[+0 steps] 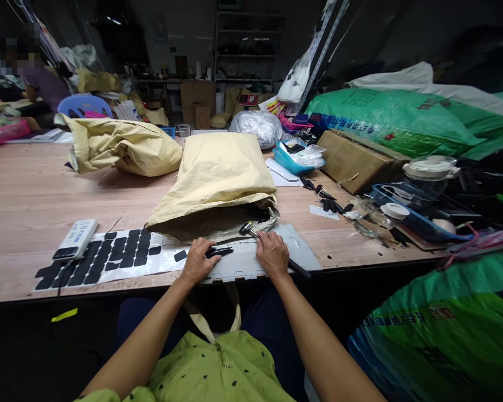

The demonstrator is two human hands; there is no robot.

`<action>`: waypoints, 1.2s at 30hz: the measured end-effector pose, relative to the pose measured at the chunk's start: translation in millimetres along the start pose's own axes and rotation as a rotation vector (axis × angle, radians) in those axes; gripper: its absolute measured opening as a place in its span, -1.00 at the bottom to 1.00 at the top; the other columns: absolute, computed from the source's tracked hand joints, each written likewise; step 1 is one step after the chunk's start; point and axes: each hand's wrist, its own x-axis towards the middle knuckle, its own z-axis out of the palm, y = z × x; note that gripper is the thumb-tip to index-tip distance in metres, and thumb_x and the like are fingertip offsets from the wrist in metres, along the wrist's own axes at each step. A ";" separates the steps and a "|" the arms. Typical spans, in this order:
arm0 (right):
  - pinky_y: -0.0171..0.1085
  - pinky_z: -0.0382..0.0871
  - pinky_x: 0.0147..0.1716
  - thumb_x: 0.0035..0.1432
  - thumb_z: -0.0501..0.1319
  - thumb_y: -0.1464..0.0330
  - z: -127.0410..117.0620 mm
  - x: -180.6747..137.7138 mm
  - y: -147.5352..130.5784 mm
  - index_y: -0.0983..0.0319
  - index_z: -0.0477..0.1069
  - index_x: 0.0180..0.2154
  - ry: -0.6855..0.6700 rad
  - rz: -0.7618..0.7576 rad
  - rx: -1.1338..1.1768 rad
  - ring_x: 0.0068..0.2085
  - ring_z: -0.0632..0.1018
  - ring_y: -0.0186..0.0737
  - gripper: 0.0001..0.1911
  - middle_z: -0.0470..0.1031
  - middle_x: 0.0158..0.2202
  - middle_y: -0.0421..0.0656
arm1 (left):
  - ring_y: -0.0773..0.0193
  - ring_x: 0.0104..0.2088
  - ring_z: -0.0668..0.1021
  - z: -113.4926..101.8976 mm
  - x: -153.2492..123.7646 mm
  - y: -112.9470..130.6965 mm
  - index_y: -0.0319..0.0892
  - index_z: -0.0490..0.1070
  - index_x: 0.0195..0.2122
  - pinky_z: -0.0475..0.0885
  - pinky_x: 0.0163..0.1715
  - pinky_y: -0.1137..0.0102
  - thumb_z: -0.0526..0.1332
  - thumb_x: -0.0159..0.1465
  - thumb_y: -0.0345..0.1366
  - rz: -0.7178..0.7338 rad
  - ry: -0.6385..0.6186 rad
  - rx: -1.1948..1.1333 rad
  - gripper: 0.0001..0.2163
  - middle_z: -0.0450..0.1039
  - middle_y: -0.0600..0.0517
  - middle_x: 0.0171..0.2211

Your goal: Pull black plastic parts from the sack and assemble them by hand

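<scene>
My left hand (198, 258) rests on a grey mat (251, 262) at the table's front edge and pinches a small black part (218, 252) against it. My right hand (272, 254) is closed round the black handle of a small hammer (248, 228), whose metal head sits just in front of an open yellow sack (218, 178). The handle's end sticks out below my right wrist. A white sheet (109, 257) carrying several black adhesive pads lies to the left of my left hand, with one loose pad (180, 255) beside the fingers.
A white remote (75, 239) lies on the sheet's left end. A second yellow sack (121, 146), a cardboard box (356, 159), blue trays (293, 159), loose black parts (327, 201) and a lidded container (430, 170) crowd the table. Green sacks (402, 120) stand right. A person sits far left.
</scene>
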 end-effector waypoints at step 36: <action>-0.34 0.35 -0.21 0.33 -0.04 0.40 -40.3 -68.7 -63.0 0.10 0.41 0.16 -0.144 -0.100 0.417 -0.25 0.50 -0.25 -0.55 0.44 -0.28 -0.14 | 0.23 -0.27 0.44 2.2 6.6 2.2 -0.16 0.56 -0.34 0.34 -0.23 0.33 0.39 0.05 -0.43 -0.142 -0.031 -0.107 -0.86 0.40 0.06 -0.37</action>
